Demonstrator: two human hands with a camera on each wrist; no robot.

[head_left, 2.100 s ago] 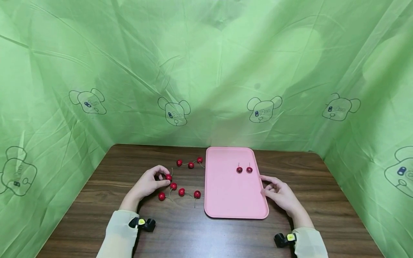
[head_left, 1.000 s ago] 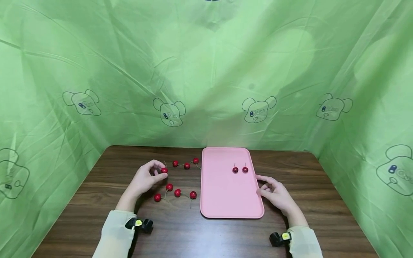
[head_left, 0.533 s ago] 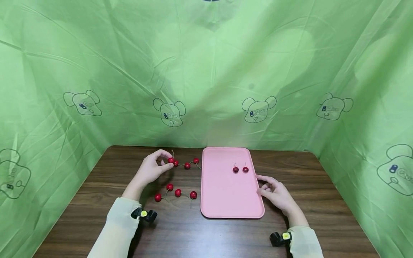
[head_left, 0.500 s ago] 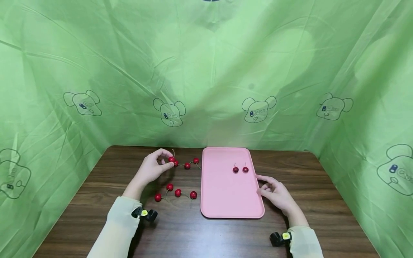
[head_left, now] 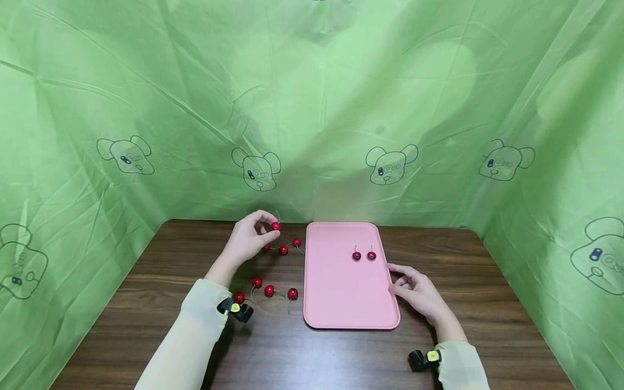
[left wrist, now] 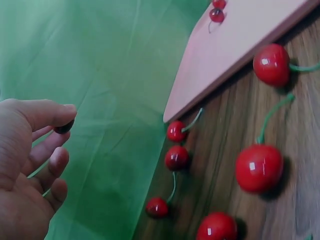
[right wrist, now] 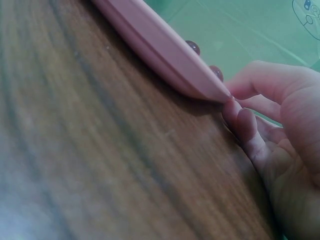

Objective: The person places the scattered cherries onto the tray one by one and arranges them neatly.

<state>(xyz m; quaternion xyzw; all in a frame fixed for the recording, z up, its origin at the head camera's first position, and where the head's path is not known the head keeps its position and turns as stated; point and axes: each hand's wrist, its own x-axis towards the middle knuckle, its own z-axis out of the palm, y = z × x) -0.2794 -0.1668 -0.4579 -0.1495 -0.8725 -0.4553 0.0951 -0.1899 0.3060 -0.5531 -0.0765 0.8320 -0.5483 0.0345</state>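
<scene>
My left hand (head_left: pixel 251 236) pinches a red cherry (head_left: pixel 275 226) by its body between thumb and fingertips, raised near the table's back edge. Its thin stem points up. In the left wrist view, fingers mostly hide this cherry (left wrist: pixel 63 128). Below the left hand, three cherries (head_left: pixel 284 249) lie in a back row, the leftmost partly covered. Several more cherries (head_left: pixel 269 291) lie nearer the front. Two cherries (head_left: pixel 363 255) stand side by side on the pink tray (head_left: pixel 348 298), stems up. My right hand (head_left: pixel 423 295) touches the tray's right rim with thumb and index fingertips; its other fingers bend inward.
The tray lies on a dark wooden table (head_left: pixel 322 360), right of the loose cherries. A green cloth (head_left: pixel 312 108) with printed mouse-like heads hangs behind and along both sides. Each wrist wears a small black camera (head_left: pixel 244 312).
The left hand has carried its cherry up from beside the front group, past the back row, and to the right. My right hand stays at the tray's rim. The tray stays put.
</scene>
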